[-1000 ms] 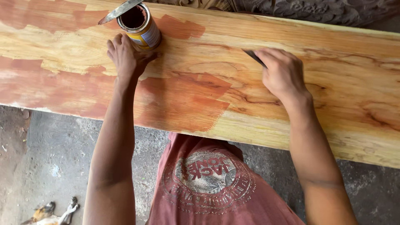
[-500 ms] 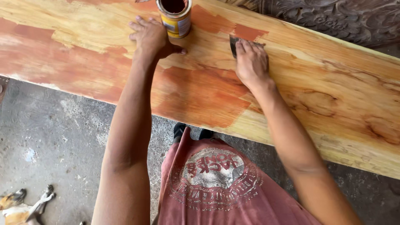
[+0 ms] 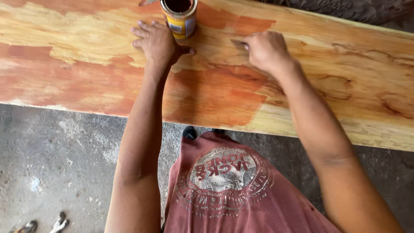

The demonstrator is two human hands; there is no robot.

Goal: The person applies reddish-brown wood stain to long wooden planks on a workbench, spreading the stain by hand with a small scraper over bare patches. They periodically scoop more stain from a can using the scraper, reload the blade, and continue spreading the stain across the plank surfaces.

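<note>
Two hands on the plank, both mine. Left hand (image 3: 157,43) lies flat, palm down on the wood plank (image 3: 345,82), fingers spread and extended, gripping nothing; thumb points toward the base of the tin can (image 3: 180,18), which stands just beside it, upright, lid off, dark liquid inside. Can is round metal with a yellow label and a small grey patch on it. Right hand (image 3: 267,51) is curled, knuckles up, fingers bent down against the wood; a small dark tip pokes out at the fingertips, but I cannot tell what it is or how tightly I'm pinching it. Plank is broad, long and smooth, with pale yellow grain, swirly brown knots toward the right, and reddish-orange stained patches in blocky strokes on the left and between my arms. Below the plank edge: rough grey concrete floor (image 3: 56,159), mottled. My faded red shirt (image 3: 224,190) with a cracked round print is at bottom centre.
</note>
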